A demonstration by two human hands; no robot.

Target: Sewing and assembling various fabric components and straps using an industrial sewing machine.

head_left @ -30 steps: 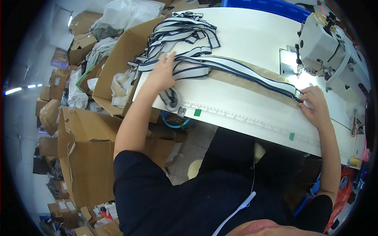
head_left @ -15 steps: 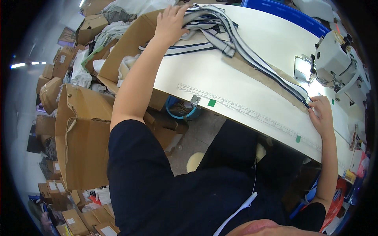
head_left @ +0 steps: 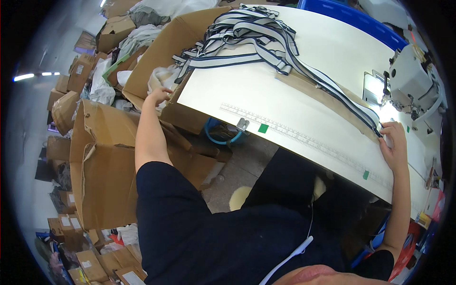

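R hand (head_left: 394, 140): fingers clamped on strap (head_left: 349, 100); L hand (head_left: 159, 96): grip unclear. Poss. snag: tangled pile (head_left: 249, 29), L of R fingers.

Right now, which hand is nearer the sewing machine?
Right: right hand holds the strap end near the sewing machine; left hand is far left, by the open box.

L hand (head_left: 160, 95) off strap pile (head_left: 228, 60) vs 0.5 s ago, now by cardbd box (head_left: 164, 45)
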